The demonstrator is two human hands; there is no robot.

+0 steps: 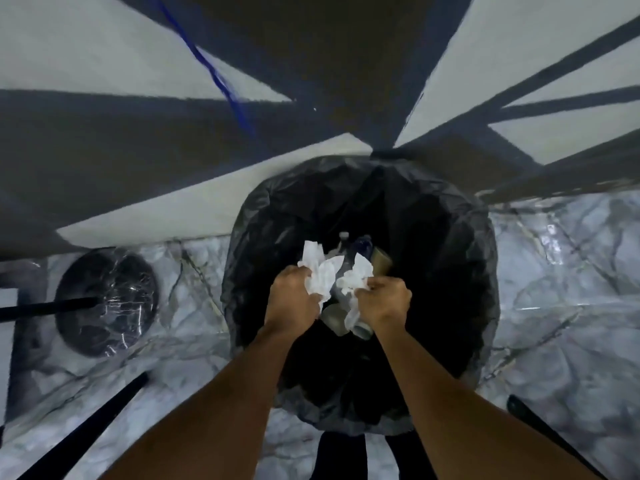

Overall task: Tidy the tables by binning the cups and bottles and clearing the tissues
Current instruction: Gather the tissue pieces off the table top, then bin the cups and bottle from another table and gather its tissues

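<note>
Marble floor (pixel 561 306), black-lined bin (pixel 450 244) centre. Left hand (pixel 294 296) fingers curled round crumpled tissue (pixel 320 271); right hand (pixel 386 299) gripping another tissue (pixel 355 278). Both over bin mouth; bottles (pixel 360 247) and cup (pixel 381 261) inside below.

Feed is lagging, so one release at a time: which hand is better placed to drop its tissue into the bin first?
Right, marginally. The right hand grips the right tissue nearer the middle of the bin; the left hand holds the left tissue closer to the left rim, though also over the opening.
</note>
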